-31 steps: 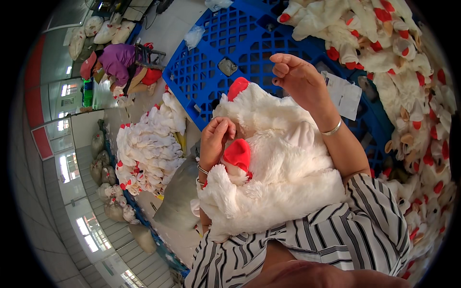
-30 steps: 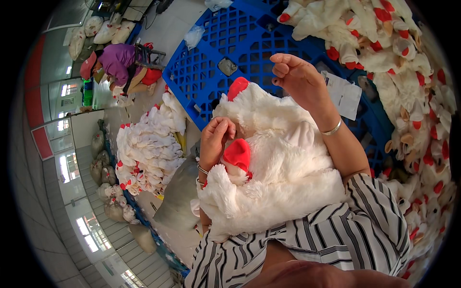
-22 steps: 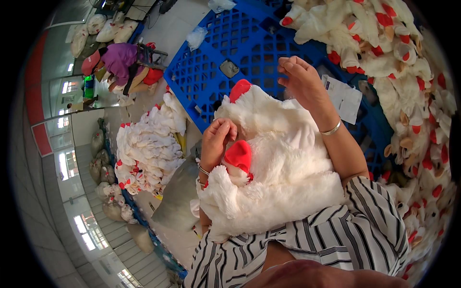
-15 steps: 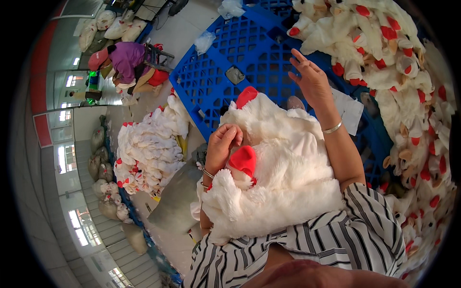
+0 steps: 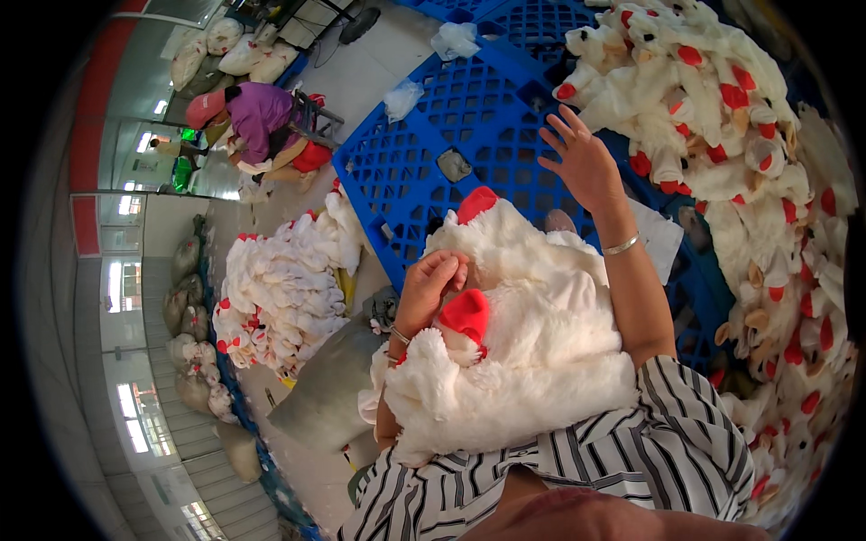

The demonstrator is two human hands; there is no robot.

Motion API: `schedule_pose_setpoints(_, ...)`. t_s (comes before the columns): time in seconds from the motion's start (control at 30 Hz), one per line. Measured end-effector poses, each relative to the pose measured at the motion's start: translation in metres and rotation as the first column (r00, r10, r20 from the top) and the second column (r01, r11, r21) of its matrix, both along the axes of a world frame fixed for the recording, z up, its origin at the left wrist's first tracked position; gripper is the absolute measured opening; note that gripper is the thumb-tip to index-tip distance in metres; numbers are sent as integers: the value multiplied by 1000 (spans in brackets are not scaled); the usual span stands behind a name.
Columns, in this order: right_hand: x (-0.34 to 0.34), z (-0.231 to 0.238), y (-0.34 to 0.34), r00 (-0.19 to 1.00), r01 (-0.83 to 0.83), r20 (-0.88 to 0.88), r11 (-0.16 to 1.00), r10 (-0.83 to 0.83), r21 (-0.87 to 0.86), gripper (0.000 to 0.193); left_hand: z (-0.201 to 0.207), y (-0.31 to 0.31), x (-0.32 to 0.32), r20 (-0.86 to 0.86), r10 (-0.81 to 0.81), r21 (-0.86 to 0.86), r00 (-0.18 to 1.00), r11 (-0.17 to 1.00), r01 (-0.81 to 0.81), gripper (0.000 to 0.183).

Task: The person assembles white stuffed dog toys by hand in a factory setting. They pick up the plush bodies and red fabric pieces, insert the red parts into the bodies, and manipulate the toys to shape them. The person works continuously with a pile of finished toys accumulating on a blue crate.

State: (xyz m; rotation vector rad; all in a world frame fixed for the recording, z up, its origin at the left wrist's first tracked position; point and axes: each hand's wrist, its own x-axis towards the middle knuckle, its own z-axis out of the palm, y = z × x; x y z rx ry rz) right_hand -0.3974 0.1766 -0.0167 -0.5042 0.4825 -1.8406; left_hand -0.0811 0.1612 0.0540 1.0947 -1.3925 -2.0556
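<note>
Across my lap lies a white plush toy skin (image 5: 541, 352), limp and furry, with a red patch (image 5: 476, 205) at its far end and another red tip (image 5: 465, 314) near its middle. My left hand (image 5: 435, 287) rests on the left side of the fur, its fingers closed in a pinch beside that middle red tip. Whatever the pinch holds, if anything, is too small or hidden to make out. Raised off to the right, my right hand (image 5: 585, 171) is open above the blue pallet (image 5: 433, 117), fingers spread, touching nothing.
A large heap of white plush skins (image 5: 695, 99) with red parts rises at the right. Another plush pile (image 5: 284, 288) lies at the left, near a grey-green sack (image 5: 334, 388). Farther off, a person in purple (image 5: 262, 122) bends forward. Plastic scraps (image 5: 403, 99) lie on the pallet.
The view has shifted slightly. My right hand's fingers have fanned out a little more in the air. My left hand remains pinched by the red tip, and the plush skin stays on my lap.
</note>
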Motion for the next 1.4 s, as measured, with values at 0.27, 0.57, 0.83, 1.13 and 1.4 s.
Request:
schedule_pose_setpoints(0.27, 6, 6, 5, 999, -5, -37, 1000, 5, 8, 50, 6, -2, -6, 8, -38, 1, 999, 999, 38, 19)
schedule_pose_setpoints(0.57, 20, 19, 11, 993, -30, -113, 999, 35, 41, 16, 13, 3, -4, 35, -32, -40, 999, 999, 34, 19)
schedule_pose_setpoints(0.83, 46, 44, 15, 962, -3, -274, 999, 13, 34, 29, 16, 7, -3, 21, -43, -80, 999, 996, 45, 19)
schedule_pose_setpoints(1.13, 62, 89, 29, 957, -14, -291, 999, -1, -49, 32, 22, 15, 6, 3, -52, -138, 999, 989, 52, 19)
schedule_pose_setpoints(1.4, 79, 141, 45, 916, -208, -381, 962, 128, -177, 20, 18, 19, 12, -9, -44, -177, 999, 983, 41, 20)
